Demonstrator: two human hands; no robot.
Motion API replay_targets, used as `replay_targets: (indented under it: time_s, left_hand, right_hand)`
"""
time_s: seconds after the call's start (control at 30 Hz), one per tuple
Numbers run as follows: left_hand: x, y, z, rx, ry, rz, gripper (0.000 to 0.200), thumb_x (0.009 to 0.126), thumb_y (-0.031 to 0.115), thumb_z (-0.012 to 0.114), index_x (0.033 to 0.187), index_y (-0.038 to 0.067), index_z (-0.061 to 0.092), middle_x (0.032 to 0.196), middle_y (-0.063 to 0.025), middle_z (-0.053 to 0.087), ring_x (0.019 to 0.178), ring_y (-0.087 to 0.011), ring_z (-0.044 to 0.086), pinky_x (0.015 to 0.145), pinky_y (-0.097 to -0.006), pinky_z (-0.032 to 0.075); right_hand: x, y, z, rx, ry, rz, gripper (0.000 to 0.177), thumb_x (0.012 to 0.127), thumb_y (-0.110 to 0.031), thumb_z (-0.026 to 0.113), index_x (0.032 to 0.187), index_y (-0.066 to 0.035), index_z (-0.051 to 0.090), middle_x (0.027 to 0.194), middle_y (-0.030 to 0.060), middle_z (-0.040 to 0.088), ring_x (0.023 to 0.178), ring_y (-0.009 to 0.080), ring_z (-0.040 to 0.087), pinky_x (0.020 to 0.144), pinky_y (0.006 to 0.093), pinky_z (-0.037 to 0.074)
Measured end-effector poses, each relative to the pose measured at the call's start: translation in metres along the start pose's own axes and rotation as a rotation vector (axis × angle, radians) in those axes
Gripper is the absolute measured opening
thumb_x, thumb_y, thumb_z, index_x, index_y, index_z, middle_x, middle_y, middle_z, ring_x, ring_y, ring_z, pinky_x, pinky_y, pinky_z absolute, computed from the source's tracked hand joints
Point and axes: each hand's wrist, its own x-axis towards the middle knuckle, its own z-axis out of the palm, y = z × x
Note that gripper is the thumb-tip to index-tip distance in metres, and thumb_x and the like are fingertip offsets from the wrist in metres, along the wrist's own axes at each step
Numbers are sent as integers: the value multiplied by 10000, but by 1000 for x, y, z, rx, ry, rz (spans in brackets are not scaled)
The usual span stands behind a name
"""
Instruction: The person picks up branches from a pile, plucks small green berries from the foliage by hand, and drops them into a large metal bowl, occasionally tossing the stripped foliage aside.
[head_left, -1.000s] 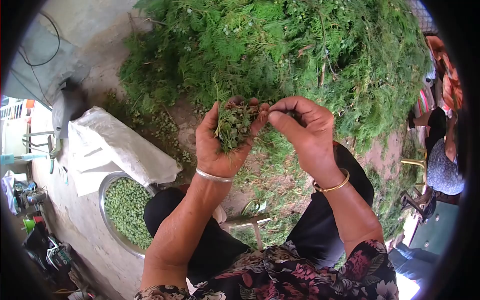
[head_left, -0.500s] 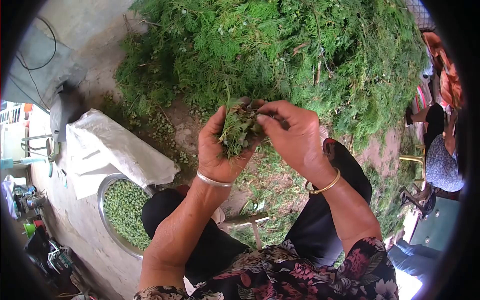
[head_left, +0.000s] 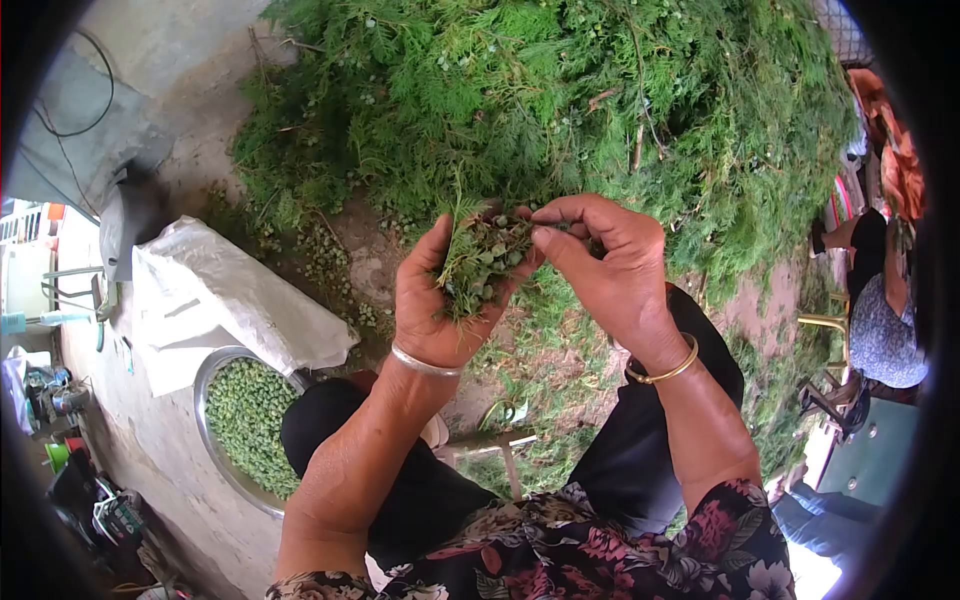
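My left hand [head_left: 430,290] cups a clump of conifer sprigs [head_left: 485,260], with small round green cones and brownish bits mixed among the green scraps. Its fingers curl around the far side of the clump. At the clump's right edge is my right hand [head_left: 610,260], thumb and forefinger pinched together. Whatever lies between those fingertips is too small to make out. Beyond both hands rises a big heap of leafy conifer branches [head_left: 560,110], dotted with pale green cones.
A metal basin [head_left: 207,420] full of green cones [head_left: 250,425] stands by my left knee. Beside it lies a white sack [head_left: 240,300]. Fallen sprigs and cones litter the ground. Another person [head_left: 890,330] is at the far right, near a wooden stool [head_left: 835,385].
My right hand has shifted slightly right, its fingertips drawn to the clump's edge. More cones in the clump are now visible. My left hand has barely moved.
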Motion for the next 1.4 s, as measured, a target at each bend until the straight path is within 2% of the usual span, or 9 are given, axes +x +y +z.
replay_targets:
  time_s: [0.27,0.33,0.47,0.57,0.87,1.07,1.2,1.37,1.4]
  left_hand:
    - [1,-3,-7,54,-32,-125,392,929,284,480,1121,-54,536,1100,-188,607,999,-319,609,921,-446,497]
    - [1,-4,-15,2,46,-159,388,917,320,501,1094,-19,569,1029,-154,640,957,-286,627,885,-447,512]
    - [4,-12,-19,-4,78,-158,314,914,298,521,1024,11,585,949,-121,651,851,-250,648,785,-403,555]
    - [7,-18,-27,-12,-3,-129,294,916,286,518,1019,18,584,946,-119,652,862,-241,647,791,-404,552]
    - [0,-9,-22,-35,26,-207,367,925,292,488,1111,-17,555,1070,-155,624,974,-273,620,928,-442,486]
    - [-2,1,-8,-46,-2,-81,461,929,309,456,1191,-69,496,1206,-248,527,1154,-351,503,1030,-483,387]
    - [0,4,-8,-78,-35,-34,470,924,309,470,1202,-70,479,1209,-260,520,1158,-355,498,1031,-482,382]
    - [0,5,-11,-5,6,-62,430,937,311,458,1179,-41,511,1143,-210,581,1086,-324,557,978,-440,443]
    - [1,6,-15,-28,-8,-108,438,937,315,459,1188,-42,509,1141,-202,584,1081,-309,562,972,-433,446]
  right_hand:
    - [2,1,2,-21,-4,72,47,809,0,636,850,19,650,675,76,654,621,98,626,507,252,477]
    - [1,11,-1,-466,-61,-189,73,788,-4,646,860,-3,663,691,103,662,611,137,639,520,278,488]
    - [1,6,-1,-472,-117,-85,78,782,-14,641,855,10,647,714,117,650,605,163,609,565,280,473]
    - [3,9,-5,-484,-181,70,83,789,-1,622,869,18,633,708,112,638,624,140,593,578,277,464]
    - [2,6,0,-416,-190,-25,94,803,31,587,884,20,634,701,74,636,630,107,572,568,258,472]
    - [12,-5,-17,616,-159,406,134,792,-30,509,883,46,570,693,80,587,508,72,434,419,183,279]
    - [10,-20,-9,880,-82,450,132,793,-47,528,887,31,577,674,71,582,489,66,432,423,187,294]
    - [4,-7,-4,457,-92,408,95,753,-77,658,812,-5,640,648,33,609,504,82,480,441,227,353]
    - [1,-1,3,189,-80,187,88,751,-77,658,792,-1,642,642,53,619,517,101,514,456,250,388]
